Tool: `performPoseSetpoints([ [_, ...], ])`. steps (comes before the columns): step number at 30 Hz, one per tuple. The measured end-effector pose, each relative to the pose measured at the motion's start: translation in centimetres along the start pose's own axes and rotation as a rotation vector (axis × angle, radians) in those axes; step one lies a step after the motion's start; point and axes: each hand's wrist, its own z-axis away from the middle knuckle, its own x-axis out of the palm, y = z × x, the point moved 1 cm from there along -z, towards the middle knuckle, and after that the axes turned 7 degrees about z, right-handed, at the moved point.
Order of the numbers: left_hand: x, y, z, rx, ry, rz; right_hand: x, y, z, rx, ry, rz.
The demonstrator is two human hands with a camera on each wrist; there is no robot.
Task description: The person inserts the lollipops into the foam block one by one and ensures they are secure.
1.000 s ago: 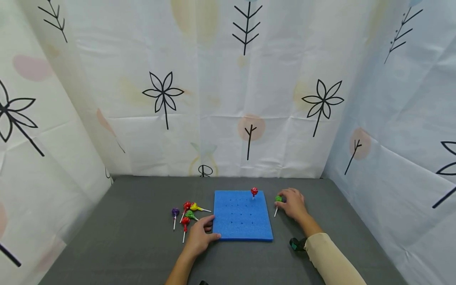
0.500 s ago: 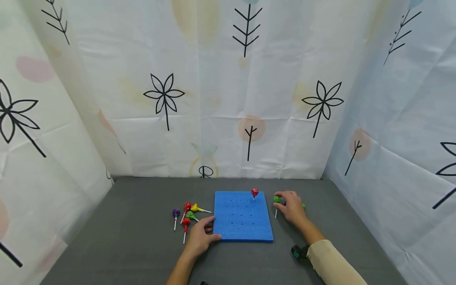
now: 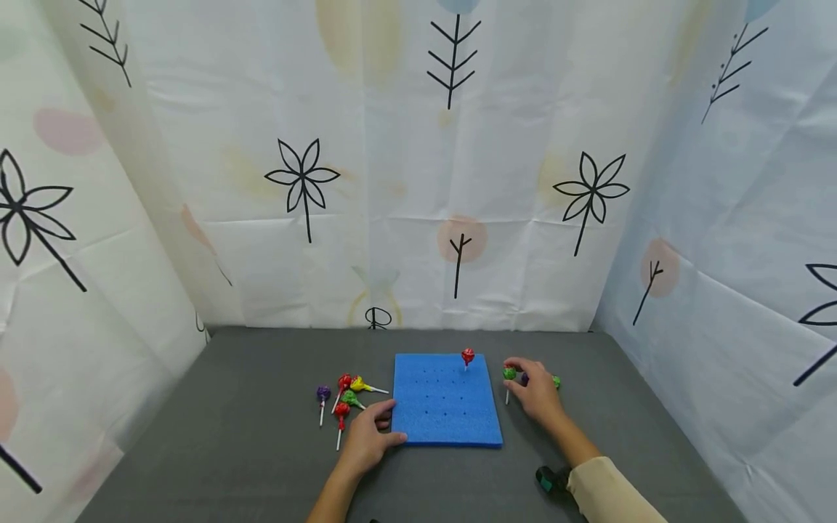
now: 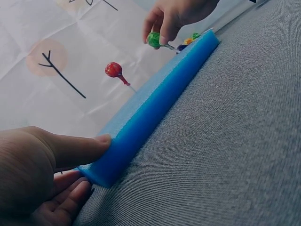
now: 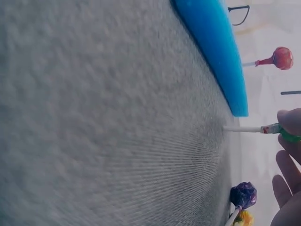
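A blue foam board (image 3: 447, 432) with rows of small holes lies on the table. My left hand (image 3: 368, 436) grips its near left corner, thumb (image 4: 101, 143) against the near edge and fingers along the left side. One red lollipop (image 3: 467, 355) stands upright in the board's far right part. Just right of the board, my right hand (image 3: 538, 392) pinches a green lollipop (image 3: 509, 373) by its head, the stick (image 5: 242, 129) pointing down close over the table. Beside that hand are a purple lollipop (image 5: 243, 195) and a yellow one (image 5: 245, 218), partly hidden in the head view.
Left of the board lies a group of lollipops: a purple one (image 3: 323, 393), a yellow one (image 3: 358, 384), a green one (image 3: 351, 397) and red ones (image 3: 342, 410). Another green lollipop (image 3: 556, 381) shows behind my right hand. Printed curtains (image 3: 405, 276) enclose the grey table (image 3: 248, 436).
The green lollipop in my right hand has shifted slightly left, its stick turning from tilted to upright. Lollipops behind that hand have come into view. My left hand stays on the board.
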Motion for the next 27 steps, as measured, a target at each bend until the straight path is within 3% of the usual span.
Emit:
performPoseSetpoints([
  [6, -0.1, 0.0, -0.1, 0.008, 0.001, 0.0, 0.0, -0.2, 0.6, -0.027, 0.056, -0.077],
  [13, 0.1, -0.1, -0.1, -0.044, -0.005, -0.012, 0.1, -0.4, 1.5, -0.04, 0.105, -0.108],
  [27, -0.1, 0.2, 0.0, -0.026, -0.002, -0.003, 0.3, -1.2, 1.9, -0.022, 0.178, -0.223],
])
